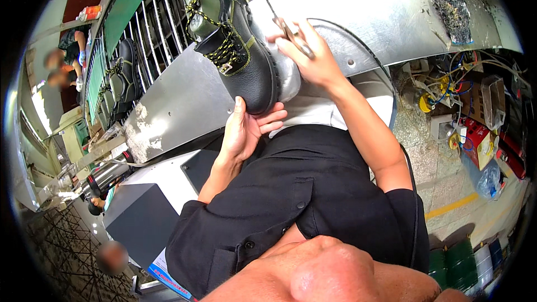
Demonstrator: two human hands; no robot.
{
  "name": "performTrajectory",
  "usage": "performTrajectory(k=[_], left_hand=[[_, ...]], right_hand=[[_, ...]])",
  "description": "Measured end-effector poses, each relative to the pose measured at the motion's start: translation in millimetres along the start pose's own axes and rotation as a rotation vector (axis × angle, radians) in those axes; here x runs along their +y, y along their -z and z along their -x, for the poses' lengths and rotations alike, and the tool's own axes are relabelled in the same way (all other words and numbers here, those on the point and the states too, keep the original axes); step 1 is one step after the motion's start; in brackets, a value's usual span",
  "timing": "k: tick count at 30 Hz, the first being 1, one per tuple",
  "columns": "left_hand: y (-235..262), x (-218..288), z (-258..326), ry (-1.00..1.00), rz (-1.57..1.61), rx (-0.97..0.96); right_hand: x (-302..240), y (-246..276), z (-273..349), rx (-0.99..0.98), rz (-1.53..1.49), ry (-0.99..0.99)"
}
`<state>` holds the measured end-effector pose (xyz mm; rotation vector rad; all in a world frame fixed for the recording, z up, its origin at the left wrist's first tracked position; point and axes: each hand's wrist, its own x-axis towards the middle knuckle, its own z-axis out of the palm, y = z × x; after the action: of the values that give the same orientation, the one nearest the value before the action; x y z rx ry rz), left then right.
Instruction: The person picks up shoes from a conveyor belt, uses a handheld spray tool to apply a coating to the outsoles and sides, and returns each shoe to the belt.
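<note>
A black leather work boot (250,70) with yellow stitching and black-and-yellow laces is tilted in front of me, toe toward my body. My left hand (239,134) cups the toe from below, thumb on one side and fingers on the other. Beside the sole, my right hand (314,59) is closed around a slim hand tool (295,39) with a brownish, shiny handle. A thin dark shaft appears to run from it toward the far side; its exact kind is unclear. Whitish, translucent material (288,78) lies along the sole, partly behind the boot.
A metal worktop (358,17) extends right, with a dark crusted patch (447,11). A black cable (358,36) curves across it. At left, more black boots (124,78) stand by a barred rack (151,28). Wires and boxes (475,100) lie at right; other people are at far left.
</note>
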<state>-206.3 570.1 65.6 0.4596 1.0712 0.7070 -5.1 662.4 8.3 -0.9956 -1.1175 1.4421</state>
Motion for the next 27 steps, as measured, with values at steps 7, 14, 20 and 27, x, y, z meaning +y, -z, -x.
performTrajectory(k=[7,14,20,27], left_hand=[[4,1,0,0.005,-0.027,0.002],[7,-1,0,-0.004,-0.01,0.005],[7,-1,0,0.004,-0.015,0.003],[3,-2,-4,0.001,-0.047,0.002]], right_hand=[[3,-25,-72,0.131,0.23,0.199],[-3,-18,-59,0.032,0.299,0.307],[-9,-6,-55,-0.075,-0.398,-0.039],[-9,-7,-52,-0.067,-0.499,-0.13]])
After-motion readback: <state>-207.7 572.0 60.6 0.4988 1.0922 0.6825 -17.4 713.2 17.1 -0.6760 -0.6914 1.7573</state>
